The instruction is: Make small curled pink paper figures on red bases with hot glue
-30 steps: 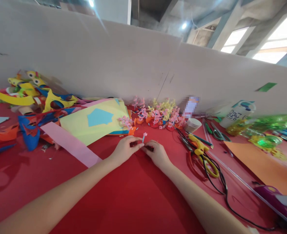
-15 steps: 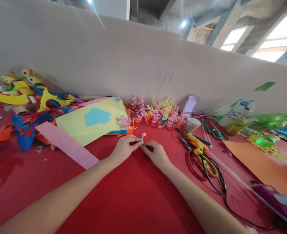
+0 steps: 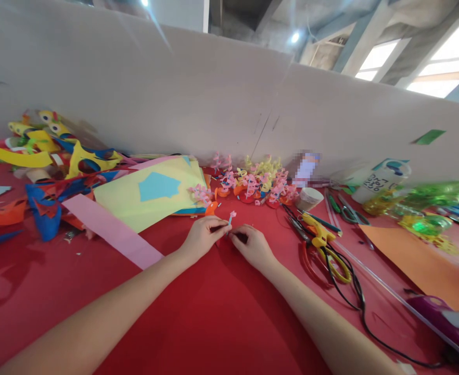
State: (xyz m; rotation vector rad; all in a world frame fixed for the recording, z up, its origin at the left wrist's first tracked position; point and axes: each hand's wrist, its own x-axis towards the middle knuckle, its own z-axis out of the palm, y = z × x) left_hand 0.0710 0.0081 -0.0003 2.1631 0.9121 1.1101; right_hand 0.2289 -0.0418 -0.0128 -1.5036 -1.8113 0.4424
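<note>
Between thumb and forefinger, my left hand (image 3: 203,237) pinches a small paper piece (image 3: 231,216), a narrow light blue stem with a pink top, held upright. My right hand (image 3: 253,245) is closed beside it, thumb and forefinger together near the stem's lower end; whether anything is between those fingertips is too small to tell. Just behind my hands stands a cluster of curled pink and yellow paper pieces (image 3: 251,182) on orange, blue and red bases. Close to my left fingers sits an orange paper piece (image 3: 211,208).
Pale yellow sheets (image 3: 116,200) and a pink strip (image 3: 112,229) lie left. To the right are a white cup (image 3: 309,198), a yellow glue gun (image 3: 318,230) with a black cord, scissors (image 3: 350,213) and orange paper (image 3: 420,265). A white partition (image 3: 155,94) stands behind.
The whole view has shifted slightly, so things appear a little farther right. My hands keep nearly the same pose, and the small paper piece stays in my left fingers.
</note>
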